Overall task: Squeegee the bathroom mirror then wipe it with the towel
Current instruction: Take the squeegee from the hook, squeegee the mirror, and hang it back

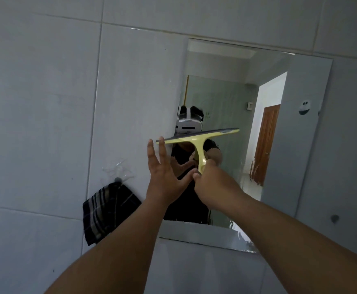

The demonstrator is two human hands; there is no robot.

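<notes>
A frameless mirror (279,145) hangs on the grey tiled wall, right of centre. My right hand (213,183) grips the handle of a yellow squeegee (201,139), whose dark blade lies nearly level across the mirror's left part, at about mid height. My left hand (165,170) is open with fingers spread, just left of the squeegee handle, its thumb close to my right hand. A dark plaid towel (107,213) hangs from a wall hook left of the mirror's lower corner.
A small grey hook (334,218) sits on the wall right of the mirror. The mirror reflects a person with a white headset, a wooden door and a round white wall holder. Grey tiles (35,102) surround everything.
</notes>
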